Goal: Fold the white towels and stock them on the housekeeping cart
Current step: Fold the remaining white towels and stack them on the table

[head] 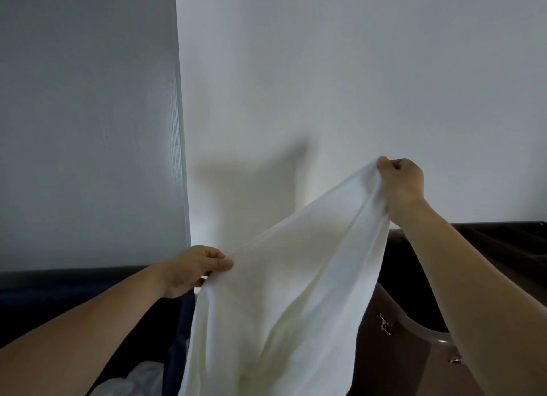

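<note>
White soft cloth towel (284, 292) hangs in the air, pinched at its top edge by the left hand (195, 268) and right hand (399, 182). It looks unfolded; next, bring the corners together.

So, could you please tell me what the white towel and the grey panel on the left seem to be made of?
White towel: thin woven cloth, likely cotton, matte; it drapes in soft folds between both hands. Grey panel: probably laminate or painted wood, smooth with faint vertical grain.

White wall (355, 70), grey panel (88, 114)
</note>
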Demonstrator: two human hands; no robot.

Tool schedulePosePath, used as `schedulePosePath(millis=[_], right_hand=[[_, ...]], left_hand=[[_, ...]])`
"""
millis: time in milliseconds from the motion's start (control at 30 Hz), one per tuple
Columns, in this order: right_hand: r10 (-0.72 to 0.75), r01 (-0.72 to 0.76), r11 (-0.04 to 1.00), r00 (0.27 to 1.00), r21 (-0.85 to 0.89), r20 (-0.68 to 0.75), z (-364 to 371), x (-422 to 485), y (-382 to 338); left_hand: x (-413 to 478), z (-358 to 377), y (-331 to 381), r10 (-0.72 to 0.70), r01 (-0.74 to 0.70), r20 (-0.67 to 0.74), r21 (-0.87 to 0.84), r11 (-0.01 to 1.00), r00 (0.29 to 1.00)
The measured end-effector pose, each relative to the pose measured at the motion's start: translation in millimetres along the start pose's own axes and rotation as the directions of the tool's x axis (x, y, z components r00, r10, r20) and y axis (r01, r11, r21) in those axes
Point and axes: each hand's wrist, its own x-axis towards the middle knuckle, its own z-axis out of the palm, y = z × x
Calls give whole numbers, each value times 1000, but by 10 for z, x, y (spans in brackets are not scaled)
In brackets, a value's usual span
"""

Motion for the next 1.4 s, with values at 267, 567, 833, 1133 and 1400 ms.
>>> schedulePosePath(millis=[267, 567, 833, 1133, 1400], right_hand=[[-150, 254, 965, 738, -65, 658, 335, -704, -77], [-34, 52, 999, 709, -4, 705, 482, -1047, 52], [-158, 122, 987, 834, 102, 528, 363, -724, -162], [-115, 140, 989, 934, -51, 339, 181, -386, 91], [-155, 169, 985, 961, -44, 231, 147, -312, 49]], left_hand=[[178, 316, 937, 399, -385, -76, 149, 911, 914], [238, 570, 916, 605, -569, 62, 426, 703, 794], [392, 524, 283, 562, -452, -28, 563, 692, 827], [329, 170, 150, 361, -320, 77, 654, 686, 929], [221, 177, -22, 598, -526, 180, 706, 475, 781]])
